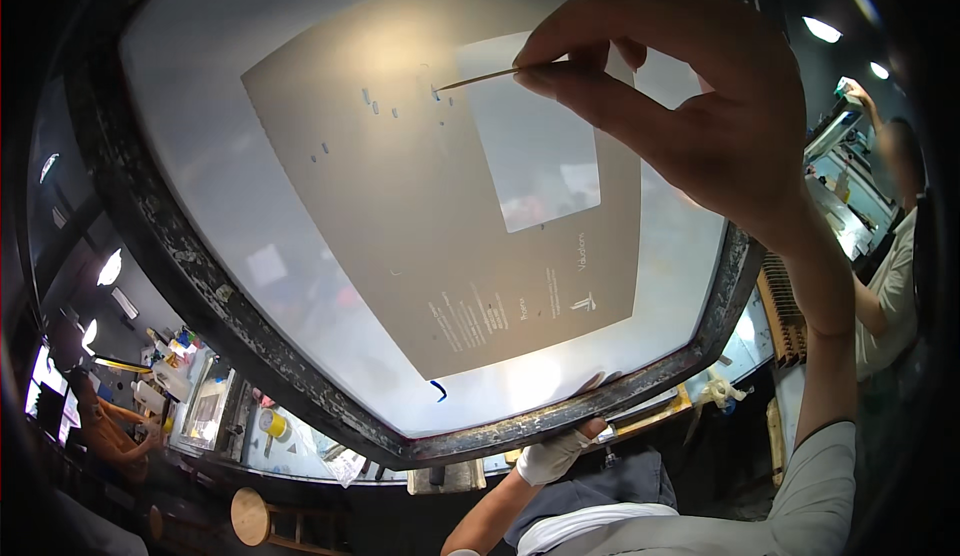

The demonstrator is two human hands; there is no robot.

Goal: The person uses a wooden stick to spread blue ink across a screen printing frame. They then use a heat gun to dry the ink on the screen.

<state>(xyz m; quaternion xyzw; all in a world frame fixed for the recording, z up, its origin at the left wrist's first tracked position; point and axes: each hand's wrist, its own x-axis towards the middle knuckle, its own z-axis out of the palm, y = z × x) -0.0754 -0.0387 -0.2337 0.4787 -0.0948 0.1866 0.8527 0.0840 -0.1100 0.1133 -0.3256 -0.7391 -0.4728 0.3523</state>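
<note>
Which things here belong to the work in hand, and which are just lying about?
In use: screen frame; grey stencil; thin stick; right hand pinching the stick; gloved left hand at the frame's lower edge.

Lying about: stool; yellow tape roll; benches.

Screen frame (200, 266): dark metal, rough, paint-crusted. Mesh (200, 136): fine translucent fabric, smooth, with a matt grey-brown coated panel (400, 216). Stick (478, 80): thin, pale wood. Glove (550, 456): white cloth. Stool (252, 516): bare wood, smooth seat.
</note>
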